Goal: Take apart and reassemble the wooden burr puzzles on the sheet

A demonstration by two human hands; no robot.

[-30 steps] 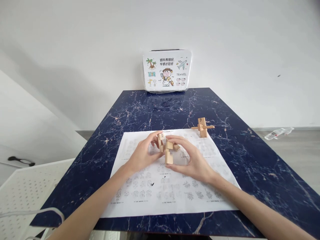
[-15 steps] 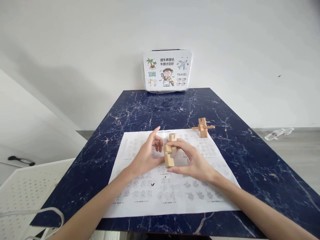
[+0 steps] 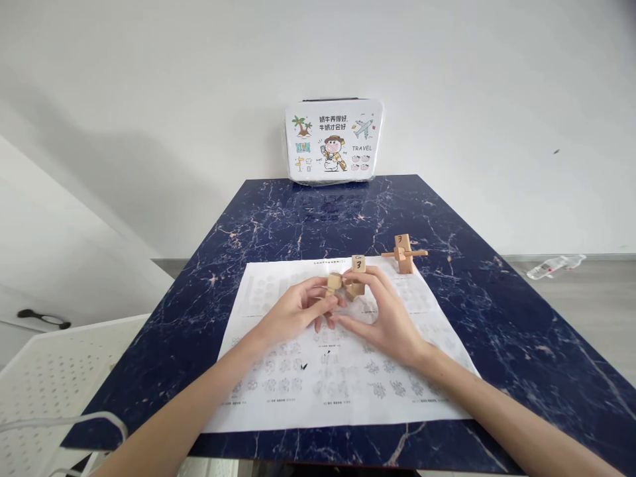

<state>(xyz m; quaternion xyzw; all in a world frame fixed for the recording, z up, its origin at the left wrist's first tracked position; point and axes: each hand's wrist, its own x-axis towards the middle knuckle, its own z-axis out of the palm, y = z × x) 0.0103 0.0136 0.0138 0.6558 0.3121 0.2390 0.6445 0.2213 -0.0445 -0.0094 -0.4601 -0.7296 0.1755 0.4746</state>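
Over the printed sheet, my left hand [image 3: 295, 309] is closed on a small wooden puzzle piece [image 3: 334, 281], pinched between thumb and fingers. My right hand [image 3: 387, 321] curves in from the other side, its fingers on a notched wooden puzzle piece [image 3: 358, 266] marked with a black 3. The two pieces are side by side; whether they touch is hidden by my fingers. To the right stands an assembled wooden puzzle [image 3: 403, 255], also marked 3, with a thin crossbar through its middle.
A white sheet [image 3: 278, 414] with printed diagrams lies on the dark blue marbled table [image 3: 293, 222]. A white case [image 3: 334, 140] with cartoon prints leans on the wall at the back. White perforated furniture [image 3: 54, 377] with a cable [image 3: 99, 416] stands at the left.
My left hand has come in and closed on a wooden piece. The piece marked 3 has shifted slightly right with my right hand, and the pieces are turned differently.
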